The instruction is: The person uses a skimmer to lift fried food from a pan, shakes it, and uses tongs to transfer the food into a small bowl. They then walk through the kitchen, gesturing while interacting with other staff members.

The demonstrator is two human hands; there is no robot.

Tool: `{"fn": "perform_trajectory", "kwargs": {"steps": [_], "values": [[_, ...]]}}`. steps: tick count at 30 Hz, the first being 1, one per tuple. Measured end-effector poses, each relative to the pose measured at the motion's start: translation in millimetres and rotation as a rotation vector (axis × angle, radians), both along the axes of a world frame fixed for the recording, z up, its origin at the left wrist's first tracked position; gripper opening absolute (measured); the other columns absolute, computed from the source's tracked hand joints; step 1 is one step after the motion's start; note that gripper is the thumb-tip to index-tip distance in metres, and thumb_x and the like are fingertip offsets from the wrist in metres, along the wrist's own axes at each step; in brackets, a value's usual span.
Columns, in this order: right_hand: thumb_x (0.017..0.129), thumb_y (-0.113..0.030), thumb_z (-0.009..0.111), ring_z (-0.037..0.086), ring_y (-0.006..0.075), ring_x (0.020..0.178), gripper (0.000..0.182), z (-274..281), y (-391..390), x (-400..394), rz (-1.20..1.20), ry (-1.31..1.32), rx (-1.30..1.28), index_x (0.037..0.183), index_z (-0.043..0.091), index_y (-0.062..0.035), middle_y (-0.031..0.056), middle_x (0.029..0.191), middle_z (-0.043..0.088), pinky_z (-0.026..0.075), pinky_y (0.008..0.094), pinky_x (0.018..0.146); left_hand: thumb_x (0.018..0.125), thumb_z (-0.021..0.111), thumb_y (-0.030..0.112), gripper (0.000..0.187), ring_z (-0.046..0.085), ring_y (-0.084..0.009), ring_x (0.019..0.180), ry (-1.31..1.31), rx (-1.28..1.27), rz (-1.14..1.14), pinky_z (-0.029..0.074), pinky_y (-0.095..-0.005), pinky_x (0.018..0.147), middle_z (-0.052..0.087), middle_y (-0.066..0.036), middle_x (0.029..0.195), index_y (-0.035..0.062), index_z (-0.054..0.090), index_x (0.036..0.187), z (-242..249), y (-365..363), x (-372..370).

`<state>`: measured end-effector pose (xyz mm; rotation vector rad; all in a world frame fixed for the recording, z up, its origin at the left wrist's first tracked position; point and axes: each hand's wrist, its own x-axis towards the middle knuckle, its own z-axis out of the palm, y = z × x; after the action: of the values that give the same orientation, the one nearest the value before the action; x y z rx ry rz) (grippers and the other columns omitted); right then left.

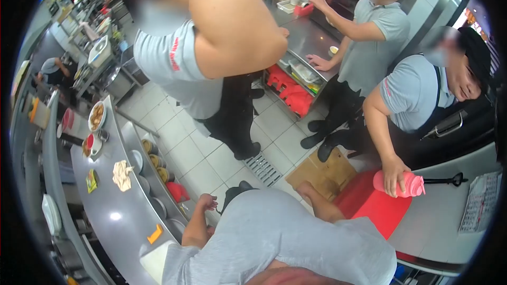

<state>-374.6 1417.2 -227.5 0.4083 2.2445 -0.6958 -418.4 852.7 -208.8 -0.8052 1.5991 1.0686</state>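
My left hand (207,202) hangs beside my grey shirt (280,227), near the edge of the steel counter on the left. Its fingers are loosely bent and apart, and I see nothing held in them. A thin dark cord shows close to the fingertips. On the other side of my body, my right hand (305,189) is lowered over a brown cardboard sheet (322,171) on the floor. Its fingers are too small and partly turned away to make out. A co-worker at the right grips a pink bottle (397,183) above a red surface (372,206).
The steel counter (119,227) holds a crumpled cloth (122,175), a yellow-green packet (92,181), an orange-handled tool (155,234) and a bowl of food (97,116). Plates and cans fill the shelf below. Several co-workers stand ahead. A drain grate (263,169) lies in the tiled floor.
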Motion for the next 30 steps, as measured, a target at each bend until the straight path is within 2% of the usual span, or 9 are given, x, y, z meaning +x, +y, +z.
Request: {"fn": "perform_trajectory", "kwargs": {"steps": [3,7,10,15,17,20,22,26,30], "values": [[0.087,-0.035,0.067,0.069,0.0266,0.059,0.036,39.8,-16.3,11.9,-0.175,-0.085,-0.024,0.076,0.073,-0.0003,0.0155,0.068,0.070,0.055,0.0408,0.058,0.101,0.059,0.025,0.026,0.074,-0.0241,0.082,-0.006,-0.101,-0.105,0.062,-0.0438,0.064,0.076,-0.015,0.102,0.0028,0.070,0.106,28.7,0.0,33.5],[0.088,-0.041,0.067,0.067,0.0261,0.055,0.043,17.7,-25.2,49.7,-0.051,-0.124,0.005,0.074,0.072,-0.0004,0.0135,0.068,0.070,0.056,0.0406,0.056,0.100,0.058,0.032,0.029,0.074,-0.0229,0.074,0.032,0.035,-0.085,0.061,-0.0451,0.063,0.076,-0.011,0.094,0.0064,0.070,0.107,14.8,-36.1,69.5],[0.087,-0.042,0.071,0.072,0.0300,0.066,0.047,6.1,-27.3,91.4,-0.045,-0.201,-0.097,0.079,0.071,0.0047,0.0200,0.075,0.071,0.059,0.0416,0.060,0.102,0.053,0.033,0.032,0.074,-0.0237,0.076,-0.018,-0.070,-0.185,0.062,-0.0459,0.065,0.076,-0.011,0.096,0.0077,0.069,0.112,32.0,-30.0,82.7],[0.086,-0.037,0.073,0.072,0.0267,0.063,0.041,34.3,-30.5,146.1,-0.317,-0.232,-0.106,0.078,0.070,0.0034,0.0169,0.076,0.072,0.059,0.0406,0.055,0.093,0.067,0.021,0.030,0.074,-0.0236,0.080,-0.057,-0.036,-0.122,0.061,-0.0471,0.065,0.076,-0.012,0.102,0.0115,0.065,0.122,6.2,-36.1,64.4],[0.086,-0.033,0.074,0.072,0.0252,0.063,0.037,24.3,-25.3,161.2,-0.410,-0.226,-0.126,0.078,0.070,0.0034,0.0150,0.076,0.072,0.059,0.0405,0.053,0.102,0.054,0.017,0.032,0.075,-0.0241,0.079,0.128,-0.019,-0.544,0.063,-0.0453,0.065,0.077,-0.015,0.102,0.0077,0.065,0.130,9.6,-34.2,36.0],[0.086,-0.032,0.073,0.071,0.0248,0.063,0.036,32.1,-27.5,173.5,-0.501,-0.271,-0.127,0.079,0.070,0.0032,0.0152,0.077,0.072,0.059,0.0404,0.053,0.102,0.056,0.019,0.032,0.075,-0.0240,0.076,0.193,-0.010,-0.486,0.063,-0.0423,0.061,0.077,-0.016,0.100,0.0034,0.066,0.128,9.5,-24.6,4.4],[0.085,-0.033,0.072,0.070,0.0258,0.059,0.037,27.4,-32.0,175.6,-0.397,-0.225,-0.112,0.075,0.070,0.0025,0.0152,0.073,0.072,0.059,0.0402,0.054,0.097,0.064,0.024,0.031,0.074,-0.0245,0.073,0.131,-0.038,-0.280,0.063,-0.0425,0.060,0.076,-0.014,0.093,-0.0010,0.068,0.115,26.6,-9.5,-15.2],[0.086,-0.036,0.070,0.069,0.0283,0.056,0.042,37.6,-56.0,160.3,-0.299,-0.120,-0.020,0.072,0.070,0.0032,0.0168,0.068,0.070,0.059,0.0403,0.056,0.096,0.066,0.026,0.030,0.072,-0.0238,0.070,0.179,-0.009,-0.240,0.060,-0.0413,0.059,0.075,-0.015,0.091,-0.0014,0.066,0.108,41.6,-7.2,-20.8],[0.086,-0.041,0.068,0.073,0.0361,0.073,0.048,40.1,-85.9,141.3,-0.154,0.027,0.030,0.082,0.073,0.0064,0.0240,0.082,0.073,0.060,0.0446,0.070,0.096,0.067,0.028,0.032,0.071,-0.0236,0.068,0.104,-0.012,-0.274,0.059,-0.0414,0.058,0.075,-0.015,0.092,-0.0018,0.066,0.109,31.0,-19.5,-19.6]]}}
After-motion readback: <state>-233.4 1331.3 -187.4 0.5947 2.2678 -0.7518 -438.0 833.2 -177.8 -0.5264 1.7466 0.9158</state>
